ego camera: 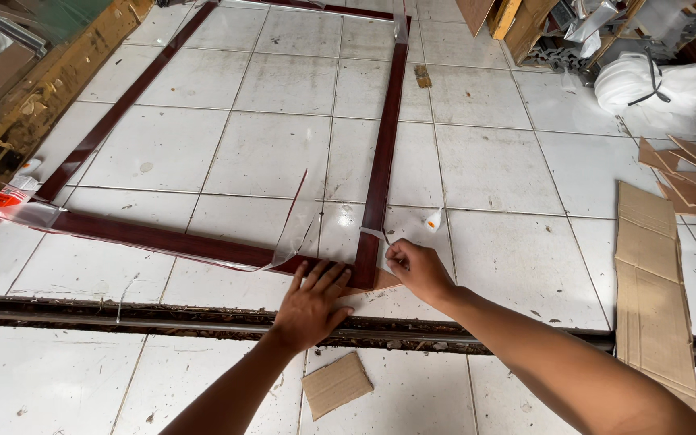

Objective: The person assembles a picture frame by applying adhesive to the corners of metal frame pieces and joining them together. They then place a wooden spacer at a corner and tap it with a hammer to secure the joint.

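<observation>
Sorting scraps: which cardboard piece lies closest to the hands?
The small brown cardboard rectangle just below the left hand; the long strip lies far right.

Frame [203, 242] lies on floor [509, 266], cardboard strip [650, 282] to its right.

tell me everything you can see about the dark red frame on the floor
The dark red frame is a large rectangle of thin, glossy, wood-grain strips lying flat on the white tiled floor. Its near corner sits on a piece of cardboard. Clear plastic film is partly peeled up off the near strip, and more film covers the left corner. The left hand presses flat on the near corner; the right hand pinches a strip of film beside it. The far side runs out of view.
</observation>
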